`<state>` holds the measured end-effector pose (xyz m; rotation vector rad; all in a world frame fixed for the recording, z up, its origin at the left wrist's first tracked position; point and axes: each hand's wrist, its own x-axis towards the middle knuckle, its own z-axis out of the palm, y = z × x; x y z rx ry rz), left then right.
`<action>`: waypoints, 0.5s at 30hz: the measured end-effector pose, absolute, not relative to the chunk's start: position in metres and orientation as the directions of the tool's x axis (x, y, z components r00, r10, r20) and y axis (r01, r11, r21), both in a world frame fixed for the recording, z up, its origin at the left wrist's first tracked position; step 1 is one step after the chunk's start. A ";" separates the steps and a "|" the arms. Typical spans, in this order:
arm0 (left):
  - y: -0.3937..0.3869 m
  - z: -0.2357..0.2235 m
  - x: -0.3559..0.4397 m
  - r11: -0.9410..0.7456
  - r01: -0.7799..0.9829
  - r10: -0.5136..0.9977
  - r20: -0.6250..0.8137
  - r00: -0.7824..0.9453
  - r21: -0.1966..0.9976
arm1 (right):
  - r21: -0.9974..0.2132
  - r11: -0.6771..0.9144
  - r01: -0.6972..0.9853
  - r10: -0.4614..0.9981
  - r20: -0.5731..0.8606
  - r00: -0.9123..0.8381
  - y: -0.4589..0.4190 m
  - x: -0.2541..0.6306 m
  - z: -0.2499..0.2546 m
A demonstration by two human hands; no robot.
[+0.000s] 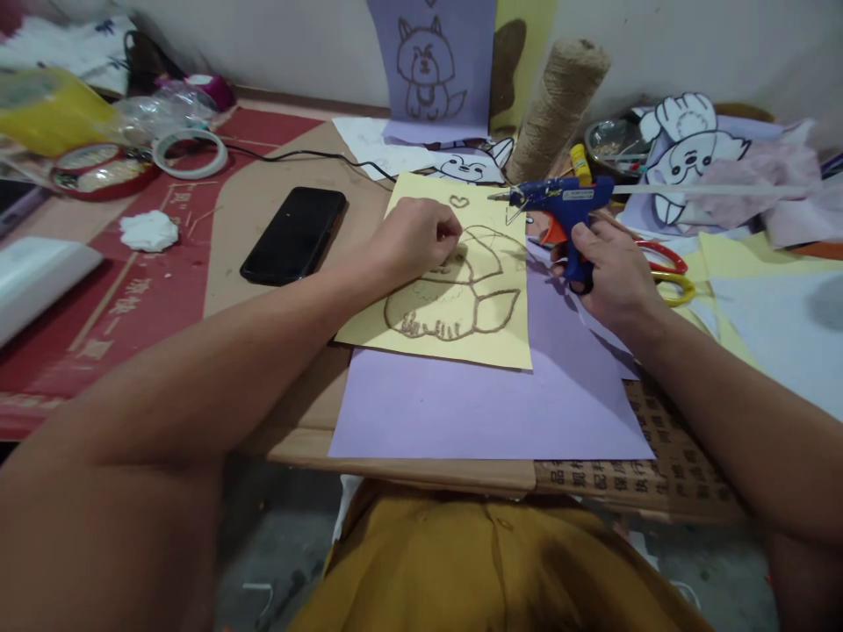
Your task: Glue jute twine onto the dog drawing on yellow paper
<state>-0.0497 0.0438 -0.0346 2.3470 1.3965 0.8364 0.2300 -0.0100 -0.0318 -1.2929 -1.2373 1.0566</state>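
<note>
A yellow paper sheet [491,338] lies on a purple sheet [493,408], with a squirrel-like animal outlined on it in glued twine [454,303]. My left hand [414,237] rests on the upper part of the yellow sheet, its fingers pinched together on the twine. My right hand [609,272] grips the handle of a blue hot glue gun [559,200], which it holds just right of the sheet with the nozzle pointing left over the top edge. A white glue stick juts out of the gun's back to the right.
A black phone [294,234] lies left of the sheet. A tape roll [190,154], a white wad [149,231] and clutter sit at far left. A twine spool [559,105], scissors [665,268], paper animal cutouts [688,149] and a purple sample drawing [431,66] stand behind.
</note>
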 end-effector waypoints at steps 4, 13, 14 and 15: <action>0.044 -0.037 -0.050 -0.501 0.715 0.864 0.338 0.374 0.488 | -1.000 0.000 0.018 0.968 0.004 0.251 -0.001 0.235 -0.022; 0.039 -0.039 -0.061 -0.530 0.700 0.845 0.367 0.389 0.478 | -0.984 -0.005 0.177 0.952 0.050 0.302 0.050 0.303 -0.040; 0.037 -0.039 -0.062 -0.541 0.702 0.838 0.369 0.402 0.464 | -0.977 0.006 0.215 0.961 0.065 0.270 0.056 0.315 -0.043; 0.035 -0.039 -0.064 -0.556 0.703 0.828 0.371 0.420 0.443 | -0.959 0.017 0.284 0.966 0.089 0.243 0.059 0.328 -0.045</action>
